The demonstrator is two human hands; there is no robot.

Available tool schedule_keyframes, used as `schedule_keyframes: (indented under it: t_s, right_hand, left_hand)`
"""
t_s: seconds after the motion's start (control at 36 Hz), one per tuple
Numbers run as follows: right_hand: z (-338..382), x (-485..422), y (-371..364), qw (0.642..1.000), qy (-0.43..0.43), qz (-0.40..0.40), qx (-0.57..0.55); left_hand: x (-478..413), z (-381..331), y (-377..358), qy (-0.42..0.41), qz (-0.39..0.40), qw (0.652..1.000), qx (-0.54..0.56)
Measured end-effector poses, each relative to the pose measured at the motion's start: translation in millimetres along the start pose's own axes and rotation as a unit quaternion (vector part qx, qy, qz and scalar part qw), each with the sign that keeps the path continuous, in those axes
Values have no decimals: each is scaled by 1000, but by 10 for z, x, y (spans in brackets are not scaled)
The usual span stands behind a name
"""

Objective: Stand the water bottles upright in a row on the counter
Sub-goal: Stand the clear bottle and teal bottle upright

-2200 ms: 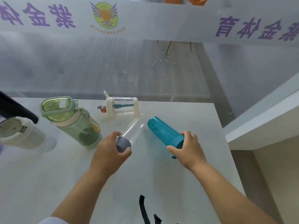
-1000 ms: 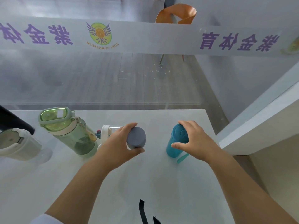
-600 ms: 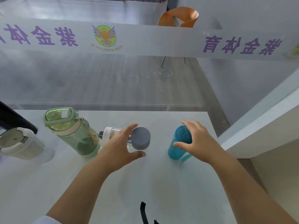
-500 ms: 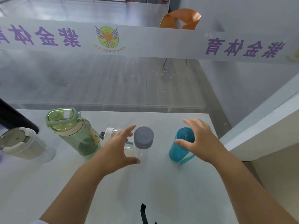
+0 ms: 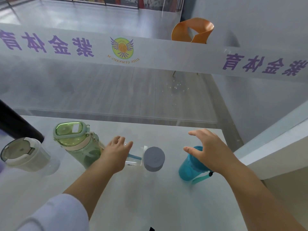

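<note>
On the white counter (image 5: 150, 197), a clear bottle with a grey cap (image 5: 154, 158) and a teal bottle (image 5: 189, 169) stand upright, side by side. My right hand (image 5: 208, 150) hovers open just above the teal bottle's lid. My left hand (image 5: 115, 155) is open, its fingers stretched over a small clear bottle with white ends (image 5: 135, 158) that lies on its side behind the grey-capped one. I cannot tell whether it touches it. A green bottle (image 5: 78, 145) and a white-lidded bottle (image 5: 23, 154) stand upright to the left.
A black cylinder (image 5: 20, 127) slants in at the far left. A glass partition with a printed banner (image 5: 150, 52) closes off the counter's back edge. A white ledge (image 5: 275, 147) borders the right side. A black strap (image 5: 151, 229) shows at the bottom edge.
Both hands raised the grey-capped and teal bottles from lying to upright, then let go. My left hand moved left over the small lying bottle; my right hand lifted off the teal lid.
</note>
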State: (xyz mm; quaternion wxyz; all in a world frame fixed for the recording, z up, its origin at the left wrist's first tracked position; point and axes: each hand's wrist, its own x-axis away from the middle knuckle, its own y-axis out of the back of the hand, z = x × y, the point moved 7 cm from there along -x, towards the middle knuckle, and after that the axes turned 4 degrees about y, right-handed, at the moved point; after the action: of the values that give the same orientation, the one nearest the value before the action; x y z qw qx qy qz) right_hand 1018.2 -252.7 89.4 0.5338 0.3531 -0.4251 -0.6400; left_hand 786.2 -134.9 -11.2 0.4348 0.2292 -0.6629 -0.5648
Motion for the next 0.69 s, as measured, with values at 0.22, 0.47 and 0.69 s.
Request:
schedule_keyframes:
  t_s: [0.22, 0.47, 0.69]
  right_hand:
    - [-108, -188, -106, 998, -18, 63, 12]
    - [-197, -335, -222, 993, -42, 114, 1]
    - [-222, -374, -226, 994, -40, 105, -2]
  left_hand:
    - [-242, 51, -142, 43, 65, 997, -17]
    - [-339, 4, 17, 25, 75, 997, 18]
    - [-412, -131, 349, 6, 37, 999, 9]
